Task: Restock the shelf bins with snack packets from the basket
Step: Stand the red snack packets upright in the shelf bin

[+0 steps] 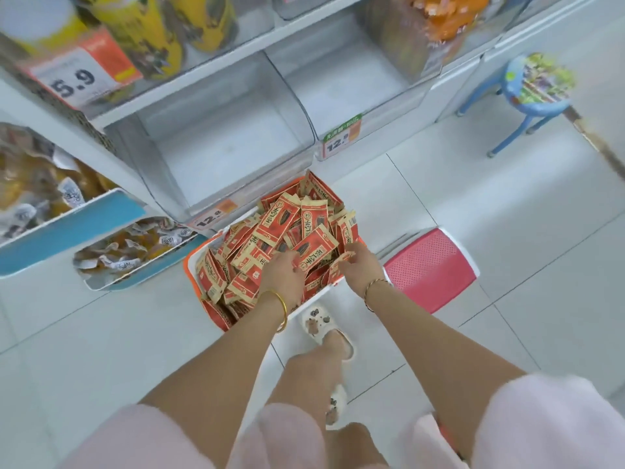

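An orange and white basket (190, 265) stands on the floor, heaped with several red and tan snack packets (275, 225). My left hand (282, 274) reaches down into the heap, its fingers curled around packets at the pile's middle. My right hand (360, 265) is at the basket's right side and pinches a packet (343, 260) between thumb and fingers. Just behind the basket is a clear shelf bin (216, 154) with nothing in it and a 12.8 price tag (211, 218) on its front. A second clear bin (348, 82) beside it on the right also holds nothing.
A pink plastic stool (431, 269) stands right of the basket. Blue-edged bins (71, 228) of yellow wrapped snacks sit at left. A blue stool (531, 93) stands at the far right. Yellow packs fill the upper shelf. My feet in white slippers (326, 328) are below the basket.
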